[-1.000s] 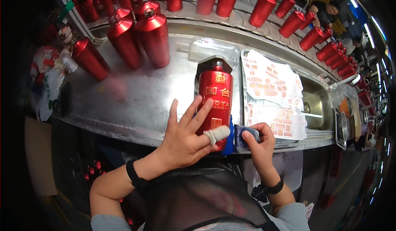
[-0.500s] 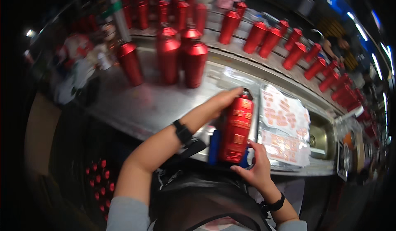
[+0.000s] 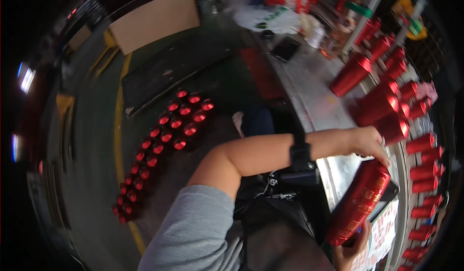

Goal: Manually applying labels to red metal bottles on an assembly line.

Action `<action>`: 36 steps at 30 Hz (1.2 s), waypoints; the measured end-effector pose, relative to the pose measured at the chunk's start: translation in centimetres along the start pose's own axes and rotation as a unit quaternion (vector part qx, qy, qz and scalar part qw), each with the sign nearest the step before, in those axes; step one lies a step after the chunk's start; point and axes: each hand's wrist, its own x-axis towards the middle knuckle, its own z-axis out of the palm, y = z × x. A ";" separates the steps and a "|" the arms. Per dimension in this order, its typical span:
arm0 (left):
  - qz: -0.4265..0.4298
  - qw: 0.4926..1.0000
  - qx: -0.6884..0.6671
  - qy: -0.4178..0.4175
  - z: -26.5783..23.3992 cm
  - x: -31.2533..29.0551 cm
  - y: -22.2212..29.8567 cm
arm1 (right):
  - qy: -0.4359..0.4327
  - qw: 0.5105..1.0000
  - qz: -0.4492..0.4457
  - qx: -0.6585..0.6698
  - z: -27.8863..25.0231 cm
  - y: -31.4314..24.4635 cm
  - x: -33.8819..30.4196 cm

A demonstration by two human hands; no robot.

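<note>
Head view: left fingers [image 3: 379,151] and right fingers [image 3: 365,232] grip a bottle [image 3: 358,204] at a metal bench [image 3: 311,92], dim floor [image 3: 99,126] leftward.

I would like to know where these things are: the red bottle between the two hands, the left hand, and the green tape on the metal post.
Red bottle [image 3: 358,203]: head view, middle of its body.
Left hand [image 3: 363,141]: head view, back of the hand.
Green tape [image 3: 359,10]: head view, middle of the strip.

Dim surroundings; a white light [image 3: 27,80] flares far left, glare whitens the bench [image 3: 311,92] near its close edge, blur softens details, rim bends into black.
</note>
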 end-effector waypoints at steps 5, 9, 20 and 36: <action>0.142 0.941 0.132 0.279 -6.5 -19.8 3.6 | -0.222 0.952 -0.211 -0.017 5.9 -4.8 9.4; 0.078 0.834 0.253 0.484 -4.8 -36.4 2.5 | -0.387 0.916 -0.105 -0.015 12.4 -7.8 14.3; -0.298 0.403 0.396 0.769 -10.6 -57.9 -35.3 | -0.241 0.960 0.070 -0.124 12.8 -2.2 16.1; -0.433 0.477 0.237 0.727 -15.7 -60.6 -48.0 | -0.175 0.961 0.203 -0.071 11.7 2.3 12.8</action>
